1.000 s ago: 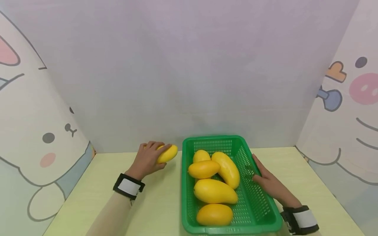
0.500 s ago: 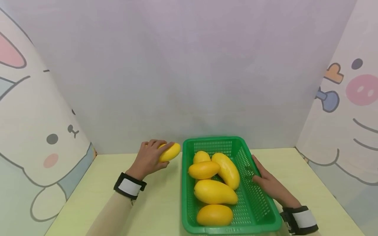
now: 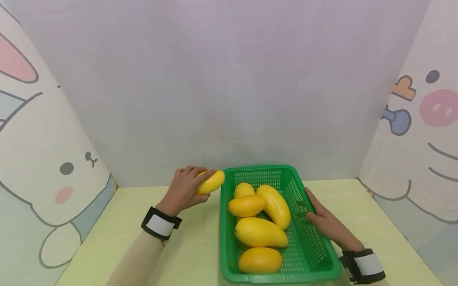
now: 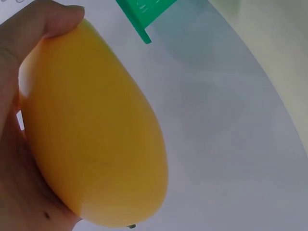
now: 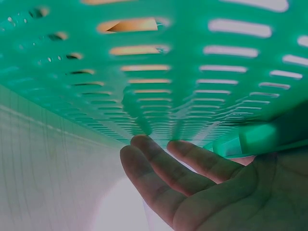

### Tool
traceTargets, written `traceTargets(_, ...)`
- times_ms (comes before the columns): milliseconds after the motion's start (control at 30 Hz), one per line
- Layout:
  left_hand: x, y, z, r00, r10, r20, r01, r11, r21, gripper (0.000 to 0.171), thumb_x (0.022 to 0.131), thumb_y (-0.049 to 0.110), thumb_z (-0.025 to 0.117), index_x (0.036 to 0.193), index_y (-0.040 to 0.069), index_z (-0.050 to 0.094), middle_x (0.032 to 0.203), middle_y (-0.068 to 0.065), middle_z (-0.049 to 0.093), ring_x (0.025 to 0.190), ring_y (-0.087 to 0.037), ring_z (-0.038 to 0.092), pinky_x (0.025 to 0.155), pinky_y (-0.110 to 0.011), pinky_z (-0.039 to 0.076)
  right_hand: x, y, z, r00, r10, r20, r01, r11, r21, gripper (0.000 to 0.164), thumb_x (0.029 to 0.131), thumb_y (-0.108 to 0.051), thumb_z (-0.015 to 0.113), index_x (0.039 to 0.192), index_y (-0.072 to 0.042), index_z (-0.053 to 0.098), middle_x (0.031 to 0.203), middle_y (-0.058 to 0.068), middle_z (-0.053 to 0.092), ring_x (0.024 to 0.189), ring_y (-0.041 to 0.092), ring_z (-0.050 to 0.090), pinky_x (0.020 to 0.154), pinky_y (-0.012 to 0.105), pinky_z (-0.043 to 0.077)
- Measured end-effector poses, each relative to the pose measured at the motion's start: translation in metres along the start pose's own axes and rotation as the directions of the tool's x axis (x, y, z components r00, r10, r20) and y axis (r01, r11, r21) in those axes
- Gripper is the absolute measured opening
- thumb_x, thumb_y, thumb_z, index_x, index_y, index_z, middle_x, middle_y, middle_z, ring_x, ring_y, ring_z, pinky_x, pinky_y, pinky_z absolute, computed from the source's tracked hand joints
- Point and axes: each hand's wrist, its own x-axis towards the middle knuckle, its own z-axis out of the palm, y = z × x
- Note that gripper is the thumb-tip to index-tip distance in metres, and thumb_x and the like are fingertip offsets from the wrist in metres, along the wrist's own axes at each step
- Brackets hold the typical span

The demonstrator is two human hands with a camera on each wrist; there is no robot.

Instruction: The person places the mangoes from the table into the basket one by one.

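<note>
My left hand grips a yellow mango just outside the back left corner of a green plastic basket. Up close in the left wrist view, the thumb lies across one end of the mango. My right hand holds the basket's right side, its thumb over the rim and the fingers under the slotted outer wall. Inside the basket lie several mangoes, among them a smaller one on top of others, a curved one, a long one and one at the front.
The basket stands on a pale yellow-green table. A plain light wall rises behind it. Side panels with a cartoon rabbit and a cartoon pig bound the table left and right. Both wrists carry black and white straps.
My left hand has moved right and slightly up with the mango, closer to the basket's left rim. The right hand and the basket stay where they were.
</note>
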Motion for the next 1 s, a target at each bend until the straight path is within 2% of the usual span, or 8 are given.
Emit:
traceTargets(167,0.005,0.006,-0.002,1.000,0.006,0.002,-0.006,1.000,-0.004,0.072,0.074,0.043,0.072,0.139,0.030,0.044,0.120,-0.004,0.054,0.107,-0.025,0.046,0.082,-0.050,0.037,-0.001,0.000,0.000,1.000,0.004,0.001,-0.004,1.000,0.005,0.077,0.093,-0.004,0.040,0.149,-0.033,-0.006,0.153,0.020,-0.005,0.096,0.036,0.052,0.058,0.040,0.053)
traceTargets(400,0.014,0.013,-0.002,1.000,0.025,-0.017,-0.025,1.000,0.001,0.070,0.074,0.042,0.070,0.138,0.029,0.044,0.120,-0.002,0.053,0.106,-0.024,0.046,0.082,-0.048,0.037,-0.001,-0.001,-0.002,1.000,0.013,0.010,-0.013,1.000,0.020,0.078,0.093,-0.004,0.039,0.148,-0.035,-0.007,0.153,0.021,-0.005,0.088,0.033,0.056,0.056,0.041,0.053)
traceTargets(633,0.024,0.022,-0.004,0.999,0.044,-0.022,-0.044,0.999,0.005,0.068,0.075,0.043,0.068,0.138,0.030,0.045,0.120,-0.001,0.053,0.105,-0.024,0.046,0.080,-0.047,0.037,-0.002,-0.004,-0.003,1.000,0.010,-0.001,-0.010,1.000,0.004,0.078,0.093,-0.004,0.040,0.149,-0.033,-0.006,0.153,0.021,-0.005,0.092,0.034,0.053,0.056,0.040,0.053)
traceTargets(1000,0.039,0.035,-0.003,0.996,0.086,-0.039,-0.086,0.996,-0.010,0.068,0.077,0.045,0.068,0.138,0.030,0.044,0.121,-0.001,0.053,0.107,-0.023,0.046,0.082,-0.047,0.038,-0.003,-0.005,-0.002,0.999,0.028,0.015,-0.028,0.999,0.027,0.078,0.094,-0.004,0.039,0.147,-0.037,-0.007,0.153,0.021,-0.006,0.090,0.033,0.055,0.057,0.041,0.053)
